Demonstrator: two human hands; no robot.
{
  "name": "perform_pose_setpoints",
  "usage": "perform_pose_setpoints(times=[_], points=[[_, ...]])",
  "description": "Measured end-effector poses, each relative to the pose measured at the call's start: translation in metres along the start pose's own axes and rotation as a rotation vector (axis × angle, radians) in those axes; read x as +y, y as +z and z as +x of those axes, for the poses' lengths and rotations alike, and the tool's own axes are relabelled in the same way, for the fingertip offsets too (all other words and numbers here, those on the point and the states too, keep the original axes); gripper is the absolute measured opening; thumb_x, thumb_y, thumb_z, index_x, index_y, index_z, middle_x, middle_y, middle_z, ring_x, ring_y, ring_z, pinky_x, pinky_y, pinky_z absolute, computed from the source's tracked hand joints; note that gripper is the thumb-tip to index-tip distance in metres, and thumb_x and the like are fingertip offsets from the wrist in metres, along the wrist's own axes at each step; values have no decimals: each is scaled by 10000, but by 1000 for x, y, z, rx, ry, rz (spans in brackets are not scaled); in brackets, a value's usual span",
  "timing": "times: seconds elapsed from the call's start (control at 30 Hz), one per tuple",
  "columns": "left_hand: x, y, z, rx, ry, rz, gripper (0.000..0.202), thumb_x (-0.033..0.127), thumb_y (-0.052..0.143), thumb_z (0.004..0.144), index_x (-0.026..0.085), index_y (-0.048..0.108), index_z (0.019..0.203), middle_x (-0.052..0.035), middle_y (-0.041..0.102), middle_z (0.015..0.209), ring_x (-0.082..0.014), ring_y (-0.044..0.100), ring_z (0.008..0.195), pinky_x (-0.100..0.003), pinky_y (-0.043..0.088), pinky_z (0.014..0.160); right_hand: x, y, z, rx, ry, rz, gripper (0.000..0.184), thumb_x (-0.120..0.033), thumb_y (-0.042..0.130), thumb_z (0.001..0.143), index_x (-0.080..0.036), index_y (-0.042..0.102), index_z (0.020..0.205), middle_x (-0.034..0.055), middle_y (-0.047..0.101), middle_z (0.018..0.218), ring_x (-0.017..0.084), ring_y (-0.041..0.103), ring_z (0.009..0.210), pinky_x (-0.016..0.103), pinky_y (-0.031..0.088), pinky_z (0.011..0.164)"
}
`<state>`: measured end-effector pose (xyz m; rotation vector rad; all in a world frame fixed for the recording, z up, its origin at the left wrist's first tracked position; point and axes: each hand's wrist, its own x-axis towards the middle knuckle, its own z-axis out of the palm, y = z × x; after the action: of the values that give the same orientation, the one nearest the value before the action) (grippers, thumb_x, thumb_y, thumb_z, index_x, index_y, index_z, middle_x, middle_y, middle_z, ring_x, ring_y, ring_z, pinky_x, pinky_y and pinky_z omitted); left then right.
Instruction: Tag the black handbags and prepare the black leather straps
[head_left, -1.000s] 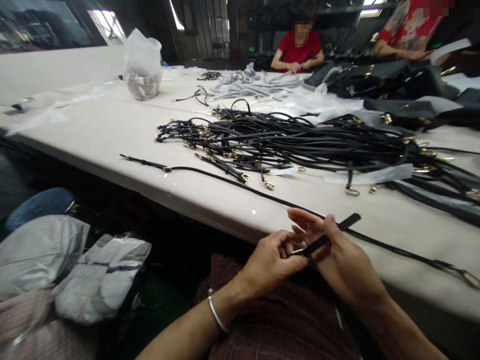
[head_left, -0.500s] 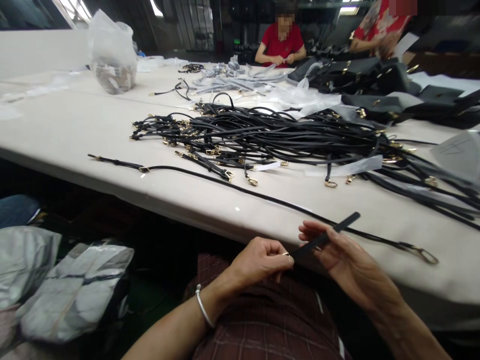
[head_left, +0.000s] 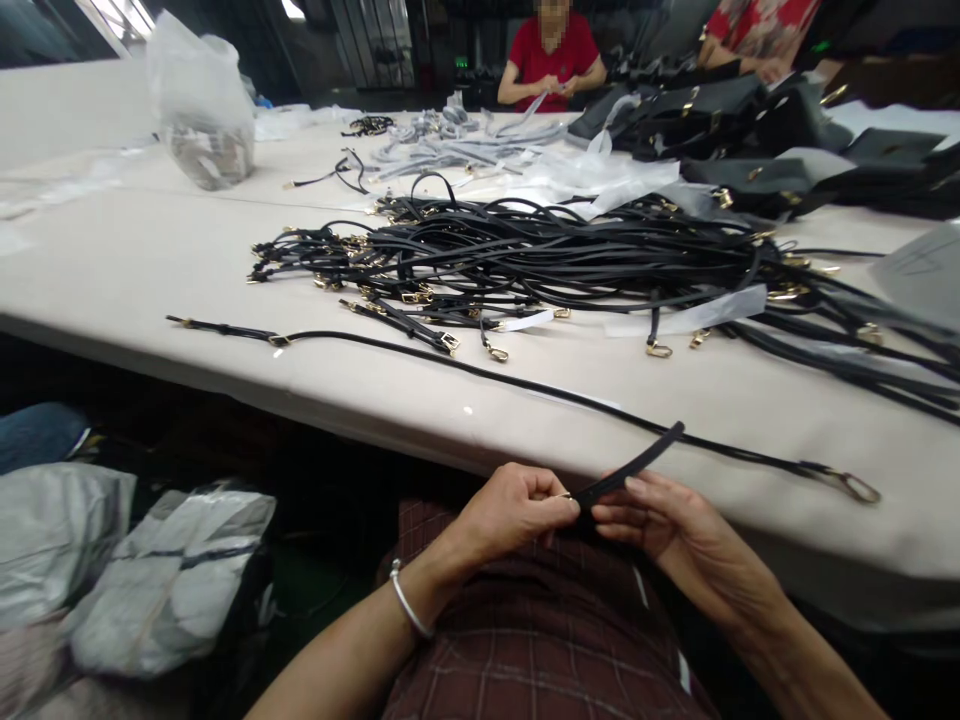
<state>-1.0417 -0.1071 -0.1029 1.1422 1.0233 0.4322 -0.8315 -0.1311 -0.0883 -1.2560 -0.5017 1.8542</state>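
Note:
Low over my lap, at the near table edge, both hands work on a short black strap piece (head_left: pixel 634 465). My left hand (head_left: pixel 514 510) is closed in a pinch on a small metal fitting at the strap's near end. My right hand (head_left: pixel 664 520) pinches the strap just beside it, and the strap's free end sticks up to the right. A long thin black strap (head_left: pixel 480 370) with gold clasps lies stretched across the table in front of me. Behind it sits a big tangled pile of black straps (head_left: pixel 540 260) with gold hardware.
The pale table (head_left: pixel 135 260) also carries a clear plastic bag (head_left: pixel 199 110) at far left, grey straps (head_left: pixel 465 150) and black bags (head_left: pixel 750 130) at the back. Two other people sit at the far side. Plastic-wrapped bundles (head_left: pixel 142 580) lie on the floor at left.
My right hand has slid down the short strap toward my left hand, and the strap's free end has dropped lower. The view has shifted slightly right.

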Motion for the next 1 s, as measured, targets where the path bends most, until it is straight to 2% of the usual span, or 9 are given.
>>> perform_pose_setpoints(times=[0.17, 0.3, 0.47, 0.73, 1.0], points=[[4, 5, -2, 9, 30, 8, 229, 363, 650, 800, 140, 660, 753, 27, 584, 585, -96, 481, 529, -210, 324, 505, 1, 4, 0, 102, -45, -87, 350, -380, 924, 637, -155, 755, 846, 73, 758, 776, 210, 730, 704, 278, 611, 639], [14, 8, -8, 22, 132, 70, 256, 320, 569, 880, 130, 719, 960, -20, 698, 732, -132, 589, 664, -226, 417, 632, 3, 8, -3, 153, -97, -149, 393, -410, 937, 606, -150, 764, 845, 75, 762, 814, 222, 737, 724, 249, 599, 609], [19, 10, -13, 40, 171, 143, 343, 274, 482, 937, 132, 665, 1190, -50, 745, 796, -156, 636, 750, -242, 444, 690, 6, 8, -5, 134, -130, -221, 376, -432, 901, 668, -162, 777, 899, 87, 775, 902, 222, 742, 761, 229, 586, 614], [15, 14, -14, 120, 202, 139, 340, 275, 543, 927, 137, 632, 1225, -41, 753, 774, -142, 628, 675, -226, 438, 641, 11, 5, -10, 170, -219, -381, 387, -470, 858, 716, -169, 780, 946, 93, 782, 902, 230, 739, 798, 244, 596, 658], [8, 18, -14, 170, 254, 89, 314, 288, 545, 945, 145, 588, 1221, -29, 751, 774, -157, 678, 754, -241, 476, 711, 12, 9, -13, 234, -275, -476, 409, -513, 855, 692, -174, 781, 910, 89, 788, 857, 216, 743, 736, 241, 621, 669]])
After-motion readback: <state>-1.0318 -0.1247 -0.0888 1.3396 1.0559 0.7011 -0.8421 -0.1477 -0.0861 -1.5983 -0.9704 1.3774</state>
